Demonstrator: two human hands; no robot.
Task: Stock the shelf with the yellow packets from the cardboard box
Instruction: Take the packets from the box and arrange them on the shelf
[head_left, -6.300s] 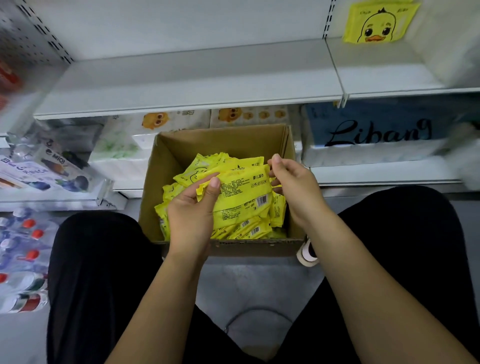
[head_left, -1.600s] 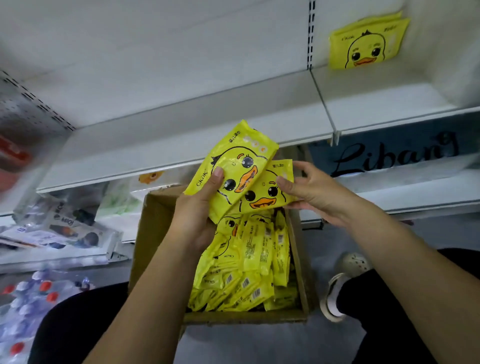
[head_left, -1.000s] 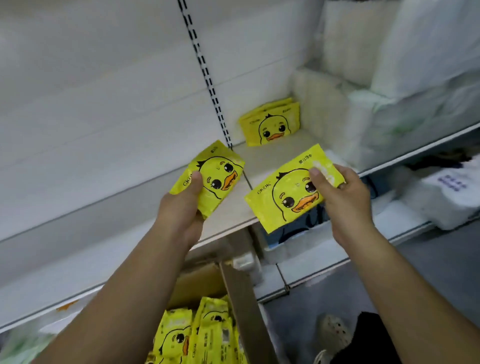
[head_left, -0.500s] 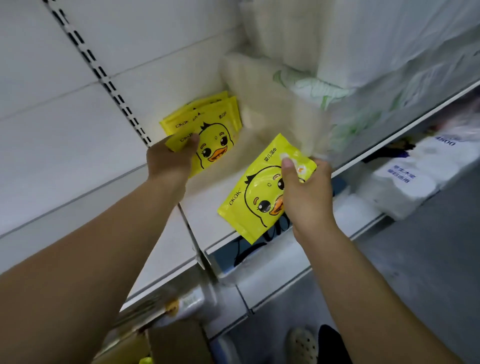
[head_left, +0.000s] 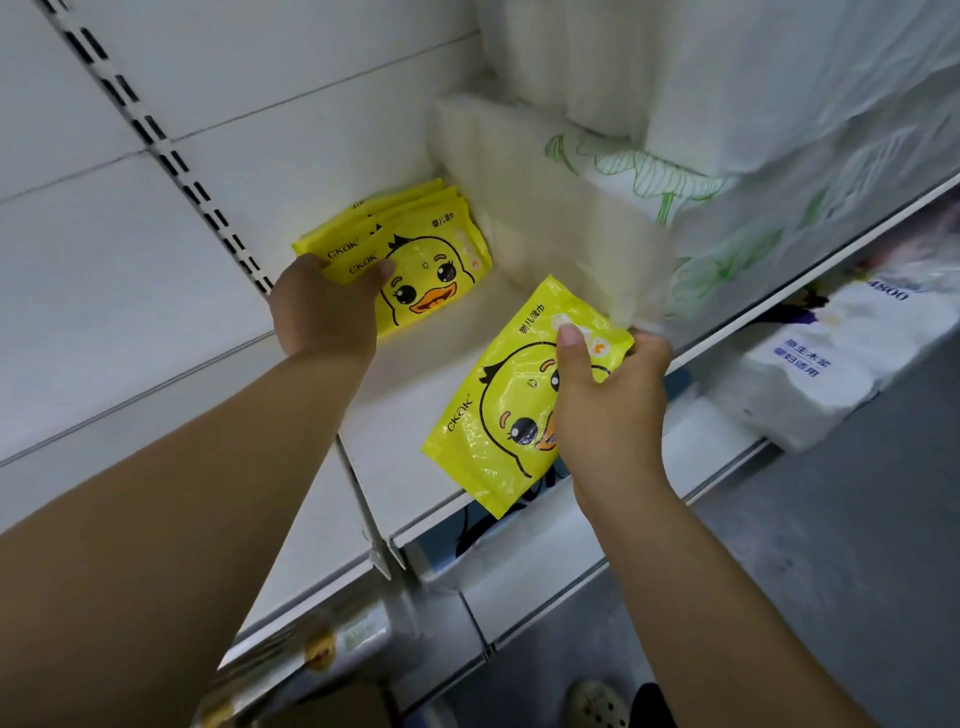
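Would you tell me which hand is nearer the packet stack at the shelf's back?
Left. The left hand grips the stack; the right hand holds another packet near the shelf front edge.

Location type: retail shop, shelving aisle. Indicators:
- White metal shelving with a slotted upright (head_left: 171, 161) set in the back panel.
- A flat white shelf (head_left: 415, 395) carrying identical yellow packets (head_left: 415, 244), stacked face-out at the back panel.
- Plastic-wrapped tissue packs (head_left: 649, 171) just beside them.
- Further printed white packs (head_left: 810, 384) on the tier below.
- A grey floor (head_left: 857, 571) beneath.
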